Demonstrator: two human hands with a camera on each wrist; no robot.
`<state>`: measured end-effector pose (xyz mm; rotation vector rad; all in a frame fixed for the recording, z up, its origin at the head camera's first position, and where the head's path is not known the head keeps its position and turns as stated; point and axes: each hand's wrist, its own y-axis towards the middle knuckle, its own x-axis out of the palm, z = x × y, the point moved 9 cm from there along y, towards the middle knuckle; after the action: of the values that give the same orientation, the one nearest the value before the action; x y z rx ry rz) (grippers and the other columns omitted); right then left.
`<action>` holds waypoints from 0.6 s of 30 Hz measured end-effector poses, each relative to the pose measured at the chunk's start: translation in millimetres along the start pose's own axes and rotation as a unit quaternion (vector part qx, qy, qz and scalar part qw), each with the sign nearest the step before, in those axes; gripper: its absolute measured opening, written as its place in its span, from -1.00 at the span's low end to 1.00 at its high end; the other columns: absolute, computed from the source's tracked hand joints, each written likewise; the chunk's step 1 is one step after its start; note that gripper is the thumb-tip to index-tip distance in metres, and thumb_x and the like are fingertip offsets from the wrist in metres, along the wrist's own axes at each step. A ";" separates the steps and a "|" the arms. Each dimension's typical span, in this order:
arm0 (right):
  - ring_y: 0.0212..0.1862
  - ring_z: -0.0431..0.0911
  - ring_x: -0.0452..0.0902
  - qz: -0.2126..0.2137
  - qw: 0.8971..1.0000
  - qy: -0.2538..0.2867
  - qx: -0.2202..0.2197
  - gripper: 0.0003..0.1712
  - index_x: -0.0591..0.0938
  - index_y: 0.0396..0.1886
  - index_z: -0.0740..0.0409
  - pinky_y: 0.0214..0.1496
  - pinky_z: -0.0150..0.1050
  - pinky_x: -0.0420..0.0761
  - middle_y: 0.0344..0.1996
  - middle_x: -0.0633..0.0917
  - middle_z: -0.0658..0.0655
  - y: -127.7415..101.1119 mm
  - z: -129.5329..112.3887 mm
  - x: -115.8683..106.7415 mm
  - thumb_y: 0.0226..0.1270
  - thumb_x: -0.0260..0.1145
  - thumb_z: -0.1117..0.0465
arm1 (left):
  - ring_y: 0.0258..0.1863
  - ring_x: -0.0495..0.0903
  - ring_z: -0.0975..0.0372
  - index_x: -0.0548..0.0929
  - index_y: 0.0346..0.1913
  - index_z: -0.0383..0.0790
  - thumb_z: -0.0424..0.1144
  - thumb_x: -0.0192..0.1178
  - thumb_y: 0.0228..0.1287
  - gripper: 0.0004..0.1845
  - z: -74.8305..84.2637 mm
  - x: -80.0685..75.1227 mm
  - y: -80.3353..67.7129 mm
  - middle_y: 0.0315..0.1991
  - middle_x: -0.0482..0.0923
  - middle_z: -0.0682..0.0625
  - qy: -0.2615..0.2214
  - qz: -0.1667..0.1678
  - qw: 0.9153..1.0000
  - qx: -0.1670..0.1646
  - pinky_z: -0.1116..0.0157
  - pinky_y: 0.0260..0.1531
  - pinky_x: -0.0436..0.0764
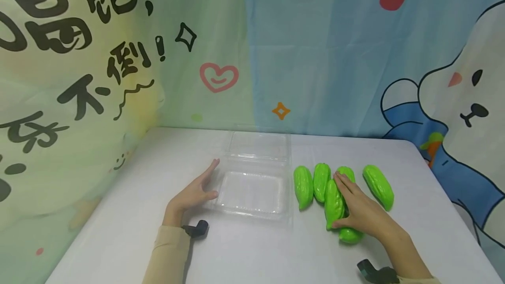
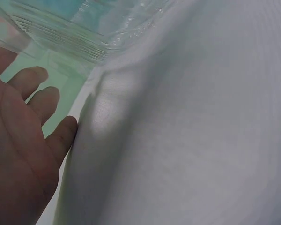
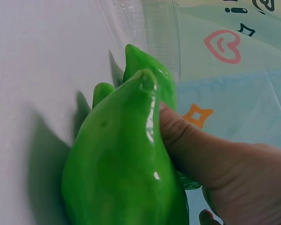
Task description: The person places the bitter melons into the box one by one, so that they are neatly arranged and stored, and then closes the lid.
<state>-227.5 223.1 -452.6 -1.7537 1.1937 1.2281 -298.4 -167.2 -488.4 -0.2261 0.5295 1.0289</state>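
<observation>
Several glossy green, bumpy bitter melons lie on the right half of the table. My right hand [image 1: 364, 214] reaches over the cluster and holds one bitter melon [image 1: 333, 205] lengthwise, thumb by its lower tip and fingertips by its upper end. Beneath the palm another bitter melon [image 1: 350, 236] is partly covered; it looms large in the right wrist view, where my thumb [image 3: 192, 145] shows behind it. A clear plastic clamshell box [image 1: 252, 193] lies with its lid [image 1: 258, 145] folded back. At the box's left edge stands my left hand [image 1: 196, 193], fingers extended and holding nothing.
Two bitter melons, one [image 1: 303, 187] near the box and one [image 1: 322, 182] beside it, lie left of the right hand. Another [image 1: 378, 186] lies apart at the right. Behind the white table [image 1: 118, 231] hangs a printed curtain [image 1: 315, 56].
</observation>
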 end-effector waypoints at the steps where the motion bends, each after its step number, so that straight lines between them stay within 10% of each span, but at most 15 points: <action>1: 0.43 0.32 0.01 0.000 1.000 0.000 0.000 0.55 -0.14 0.51 0.25 0.30 0.22 0.33 0.47 0.00 0.37 -0.2 0.2 0.1 -0.34 0.60 -0.21 | 0.52 -0.24 -0.06 -0.11 0.52 0.00 0.11 0.37 0.03 0.11 -2.0 0.0 0.6 0.55 -0.26 -0.10 -0.002 0.001 1.000 -0.001 -0.16 0.44 -0.15; 18: 0.41 0.34 0.05 -0.004 1.000 -0.005 0.011 0.63 -0.11 0.50 0.28 0.23 0.23 0.40 0.46 0.04 0.40 1.4 2.1 3.2 -0.48 0.60 -0.28 | 0.53 -0.25 0.02 -0.10 0.52 0.05 -0.16 0.36 0.11 0.03 -7.3 5.2 1.9 0.55 -0.26 -0.02 0.002 -0.001 0.999 -0.035 -0.09 0.47 -0.18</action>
<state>-229.0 223.5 -456.4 -1.7337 1.1897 1.2133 -300.2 -165.4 -497.2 -0.2909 0.4962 1.0456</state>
